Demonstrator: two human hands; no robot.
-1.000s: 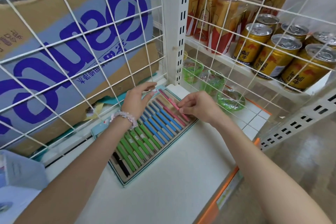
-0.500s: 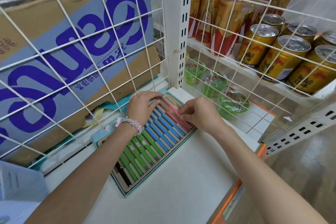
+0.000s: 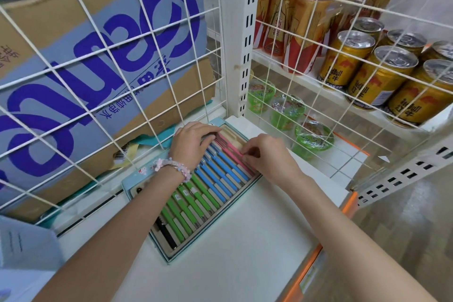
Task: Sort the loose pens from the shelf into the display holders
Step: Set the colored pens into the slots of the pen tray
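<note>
**shelfwatcher:** Going left to right: there's a big cardboard box [image 3: 98, 61] behind the wire grid in the upper left of the frame. Below it, mid-frame, the display tray [image 3: 137, 176] lies on the white shelf [image 3: 220, 265] with green, blue and pink pens in rows. The left hand [image 3: 193, 142] rests on the tray's far end, fingers curled over the pen tops. Can't tell if it's actually gripping anything.

**penpal22:** And the right one?

**shelfwatcher:** The right hand [image 3: 267, 154], just right of center, has its grip closed to a fingertip pinch on the pink pen [image 3: 229, 148]. The pen's long axis runs diagonally, from upper left down to lower right, same as the slots. It sits at the tray's right edge, directly under that hand's fingertips, so the right hand looks like the one to seat it.
</note>
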